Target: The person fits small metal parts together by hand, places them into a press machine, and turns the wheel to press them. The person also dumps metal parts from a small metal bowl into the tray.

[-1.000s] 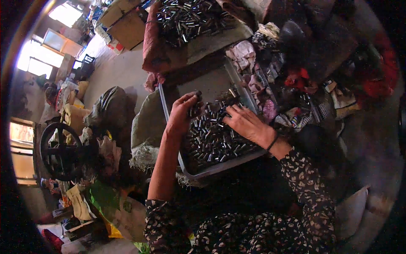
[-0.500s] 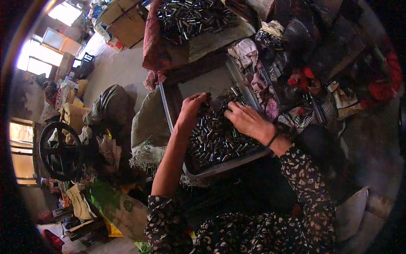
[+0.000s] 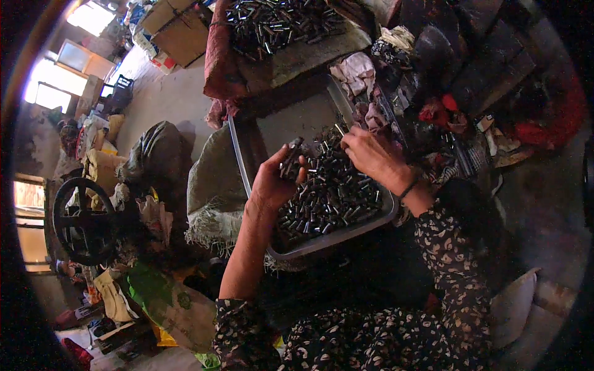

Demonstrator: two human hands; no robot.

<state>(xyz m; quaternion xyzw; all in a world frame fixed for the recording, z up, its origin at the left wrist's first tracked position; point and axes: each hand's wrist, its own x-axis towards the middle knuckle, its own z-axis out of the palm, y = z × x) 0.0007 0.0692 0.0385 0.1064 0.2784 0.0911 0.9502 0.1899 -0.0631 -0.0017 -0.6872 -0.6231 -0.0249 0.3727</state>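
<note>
A translucent plastic tub point(image 3: 244, 167) stands in front of me, its near half heaped with small dark metal cylinders point(image 3: 334, 198). My left hand point(image 3: 276, 179) is over the tub's left side, palm turned up, fingers curled around several of these cylinders point(image 3: 291, 162). At the tub's right side, my right hand point(image 3: 374, 154) is closed in a pinch. A short bright metal cylinder point(image 3: 339, 130) sticks out at its fingertips. The fingers' undersides are hidden.
Beyond the tub, a reddish-edged sack point(image 3: 223, 68) bears a pile of similar metal pieces point(image 3: 278, 28). Rags point(image 3: 356, 74) lie along the tub's right side. Left of it stand a woven sack point(image 3: 213, 179) and a dark handwheel point(image 3: 86, 219).
My left hand has turned palm up and come nearer me, showing the cylinders in it. My right hand has shifted right, toward the tub's edge, with a bright cylinder at its fingertips.
</note>
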